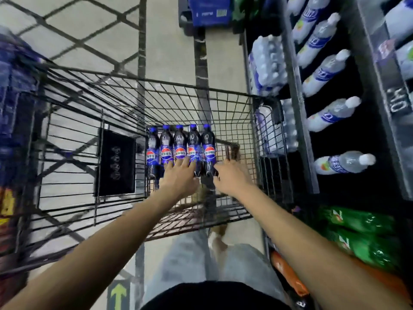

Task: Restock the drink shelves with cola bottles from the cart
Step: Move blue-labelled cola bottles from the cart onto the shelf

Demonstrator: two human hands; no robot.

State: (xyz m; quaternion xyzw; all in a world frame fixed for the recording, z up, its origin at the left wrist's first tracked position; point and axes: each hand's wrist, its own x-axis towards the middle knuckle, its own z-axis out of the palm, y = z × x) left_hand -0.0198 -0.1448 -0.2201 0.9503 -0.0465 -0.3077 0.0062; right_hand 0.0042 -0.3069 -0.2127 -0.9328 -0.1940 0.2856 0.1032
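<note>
At the bottom edge a dark top and pale jeans (196, 253) are cut off by the frame, with a green arrow (118, 294) on the floor beside them. Both bare forearms reach into the wire cart (201, 87). The left hand (178, 173) lies with fingers spread and nearly straight across the lower halves of the middle cola bottles (180, 148), covering their bases. The right hand (230, 175) is at the base of the rightmost bottle, thumb side against it; whether it grips cannot be told. The five bottles lie side by side on the cart floor, blue caps pointing away. A black panel (116, 162) sits to their left, its markings unreadable. On the right, shelves (299, 108) hold green bottles (362, 220), then water bottles (330, 117) and wrapped water packs (268, 66). The left edge is a blur of blue packaging (15, 86). A blue case (210, 10) is cropped at the top.
</note>
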